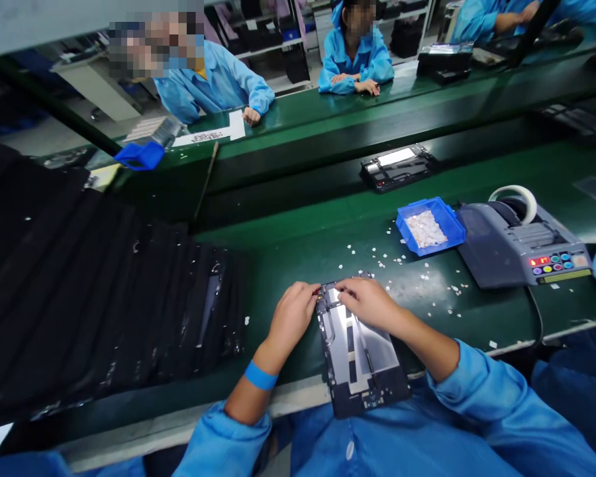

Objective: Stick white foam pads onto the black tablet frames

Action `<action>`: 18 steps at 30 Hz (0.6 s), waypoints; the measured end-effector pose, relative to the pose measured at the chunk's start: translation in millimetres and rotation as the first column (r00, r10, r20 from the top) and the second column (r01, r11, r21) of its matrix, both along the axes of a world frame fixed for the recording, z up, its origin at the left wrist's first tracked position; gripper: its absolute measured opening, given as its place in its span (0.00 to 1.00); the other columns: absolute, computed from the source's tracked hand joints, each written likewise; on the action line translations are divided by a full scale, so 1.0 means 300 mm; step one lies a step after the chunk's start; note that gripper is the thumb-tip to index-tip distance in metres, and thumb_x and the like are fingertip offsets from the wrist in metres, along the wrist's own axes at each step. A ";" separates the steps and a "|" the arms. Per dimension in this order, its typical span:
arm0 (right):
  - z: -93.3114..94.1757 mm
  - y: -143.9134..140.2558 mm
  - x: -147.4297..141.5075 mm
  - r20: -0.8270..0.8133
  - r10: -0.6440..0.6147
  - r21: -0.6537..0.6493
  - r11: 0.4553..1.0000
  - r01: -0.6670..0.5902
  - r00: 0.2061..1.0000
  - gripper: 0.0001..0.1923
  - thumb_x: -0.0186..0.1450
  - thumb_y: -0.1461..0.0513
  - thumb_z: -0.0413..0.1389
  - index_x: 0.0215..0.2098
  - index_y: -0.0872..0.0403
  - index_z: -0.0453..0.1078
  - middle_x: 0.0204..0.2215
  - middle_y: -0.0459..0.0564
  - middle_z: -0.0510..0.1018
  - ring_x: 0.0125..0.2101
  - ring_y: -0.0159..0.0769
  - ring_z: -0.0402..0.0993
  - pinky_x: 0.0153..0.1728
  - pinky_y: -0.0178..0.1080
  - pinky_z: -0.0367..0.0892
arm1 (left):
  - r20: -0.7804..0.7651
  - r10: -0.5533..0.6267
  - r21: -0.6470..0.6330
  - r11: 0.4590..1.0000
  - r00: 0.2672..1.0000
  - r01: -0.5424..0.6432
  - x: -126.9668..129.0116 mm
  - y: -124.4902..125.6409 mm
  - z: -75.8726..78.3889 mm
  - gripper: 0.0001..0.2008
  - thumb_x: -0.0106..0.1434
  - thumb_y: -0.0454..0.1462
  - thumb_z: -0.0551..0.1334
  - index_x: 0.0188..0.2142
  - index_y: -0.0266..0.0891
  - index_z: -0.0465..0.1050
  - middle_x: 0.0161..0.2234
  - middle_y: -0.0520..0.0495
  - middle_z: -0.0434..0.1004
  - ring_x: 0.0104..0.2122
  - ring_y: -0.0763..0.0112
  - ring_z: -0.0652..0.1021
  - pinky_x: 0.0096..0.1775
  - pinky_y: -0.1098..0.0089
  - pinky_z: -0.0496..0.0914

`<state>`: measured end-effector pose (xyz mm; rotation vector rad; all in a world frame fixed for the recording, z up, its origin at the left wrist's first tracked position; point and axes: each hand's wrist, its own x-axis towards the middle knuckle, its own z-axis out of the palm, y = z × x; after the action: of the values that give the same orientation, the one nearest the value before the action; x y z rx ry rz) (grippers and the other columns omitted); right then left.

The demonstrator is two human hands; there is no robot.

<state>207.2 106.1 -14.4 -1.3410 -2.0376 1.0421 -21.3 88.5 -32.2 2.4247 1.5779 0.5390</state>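
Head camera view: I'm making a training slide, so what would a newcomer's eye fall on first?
Probably the opened tablet at lower centre, with the left hand and right hand at its far end. Next, the grey tape dispenser with red digits at right, beside a blue bin of white scraps. The long black stack at left also stands out.
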 end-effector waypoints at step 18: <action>-0.058 0.004 -0.114 -0.238 -0.089 -0.249 0.968 0.028 0.967 0.10 0.68 0.65 0.58 0.44 0.54 0.80 0.36 0.48 0.86 0.37 0.35 0.81 0.38 0.35 0.71 | 0.584 0.443 -0.332 0.895 0.680 -0.298 0.089 -0.101 -0.001 0.08 0.66 0.39 0.63 0.43 0.40 0.78 0.37 0.47 0.82 0.35 0.67 0.80 0.37 0.69 0.74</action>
<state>173.1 107.3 -31.7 -1.3048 -1.7199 1.3942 5.5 58.2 -32.6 1.4814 1.6735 1.0814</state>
